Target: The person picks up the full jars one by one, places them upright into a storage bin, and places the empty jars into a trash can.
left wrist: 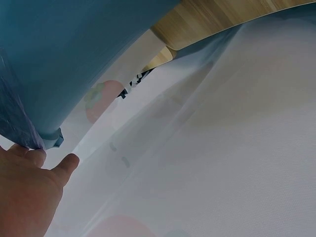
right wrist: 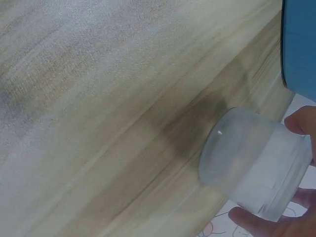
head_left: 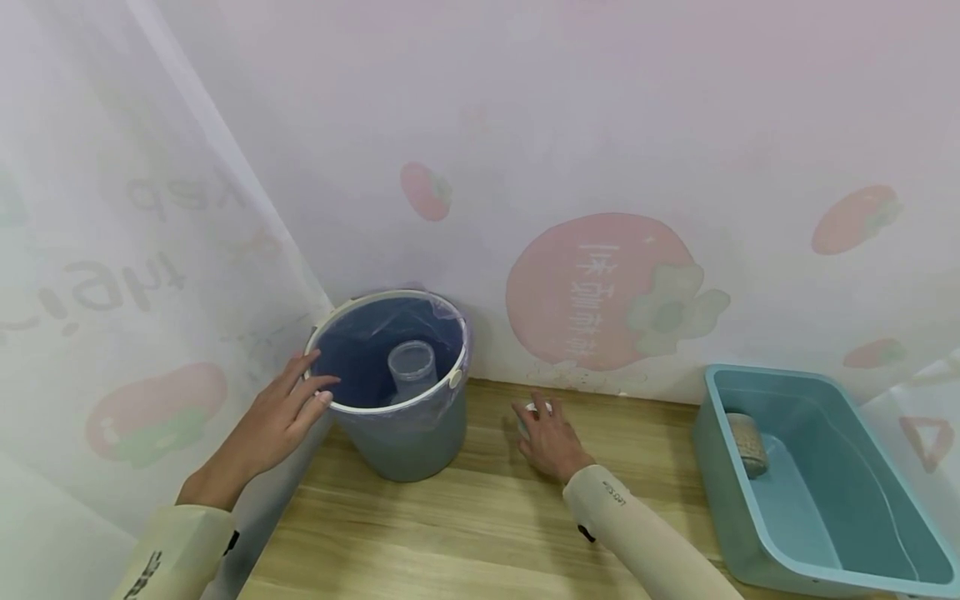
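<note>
A blue-grey bucket (head_left: 408, 454) with a white rim and a thin plastic liner stands on the wooden table at the left. Inside it is a clear plastic container (head_left: 412, 371). Over the bucket's near-left rim lie the fairly straight fingers of my left hand (head_left: 273, 421); the left wrist view shows its thumb (left wrist: 68, 165) away from the bucket wall. To the right of the bucket, my right hand (head_left: 551, 442) grips a small clear plastic jar (right wrist: 247, 163) between thumb and fingers. In the head view the hand mostly hides this jar.
A teal rectangular bin (head_left: 795, 500) stands on the table (head_left: 450, 533) at the right, with a beige cylindrical thing (head_left: 747, 446) lying inside. A pale printed curtain (head_left: 480, 125) rises behind the table and along its left side.
</note>
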`<state>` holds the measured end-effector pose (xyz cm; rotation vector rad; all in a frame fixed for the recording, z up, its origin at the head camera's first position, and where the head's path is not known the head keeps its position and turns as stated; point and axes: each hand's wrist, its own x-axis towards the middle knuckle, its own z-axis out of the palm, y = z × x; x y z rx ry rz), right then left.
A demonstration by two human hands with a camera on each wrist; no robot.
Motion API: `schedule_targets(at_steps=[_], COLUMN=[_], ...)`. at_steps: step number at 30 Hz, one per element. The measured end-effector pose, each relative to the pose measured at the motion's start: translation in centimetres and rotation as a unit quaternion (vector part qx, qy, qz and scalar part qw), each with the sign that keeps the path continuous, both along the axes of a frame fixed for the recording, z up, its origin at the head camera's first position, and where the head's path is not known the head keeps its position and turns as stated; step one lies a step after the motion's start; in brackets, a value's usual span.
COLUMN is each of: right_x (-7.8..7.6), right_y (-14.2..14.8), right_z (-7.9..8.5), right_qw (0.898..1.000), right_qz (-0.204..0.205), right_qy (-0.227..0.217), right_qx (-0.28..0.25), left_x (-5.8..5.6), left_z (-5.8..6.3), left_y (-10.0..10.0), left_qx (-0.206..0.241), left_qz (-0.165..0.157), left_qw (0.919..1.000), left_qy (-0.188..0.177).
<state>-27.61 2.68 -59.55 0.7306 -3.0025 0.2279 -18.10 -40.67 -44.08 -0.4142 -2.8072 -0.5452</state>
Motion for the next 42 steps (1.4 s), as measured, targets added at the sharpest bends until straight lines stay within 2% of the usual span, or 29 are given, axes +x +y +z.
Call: schedule_targets(at_steps=[10,16,22,26,30,32,42], right_x=[0.2,0.4,1.2,1.3,1.2,1.2,2.0], right_y=[0.3,0.7,1.3,1.6,1.7,1.6,-0.1], right_z=[0.4,2.0,5.1,7.0,9.0,10.3,17.1], right_qw=[1.0,0.999,0.999,0.996,0.987,0.984,0.982], right_qz=[0.002,0.014,0.031,0.056,0.08,0.085,0.1], right_qy=[0.001,0.017,0.015,0.072,0.133,0.148,0.159], right_qx=[-0.017,-0.033,-0.03,-0.023,-0.042,-0.048,-0.035], left_x=[0.1,-0.1,0.0,0.2,0.3,0.3,0.1], left_z=[0.0,0.1,0.1,0.2,0.4,0.4,0.2], left_y=[0.0,0.0,0.2,0.3,0.3,0.3,0.3], left_qx=[-0.001,0.002,0.003,0.004,0.006,0.006,0.006], left_qz=[0.001,-0.002,-0.003,-0.003,-0.003,-0.003,-0.005], left_qw=[1.0,1.0,1.0,1.0,1.0,1.0,1.0], left_qy=[-0.006,0.0,-0.005,-0.006,-0.004,-0.003,-0.005])
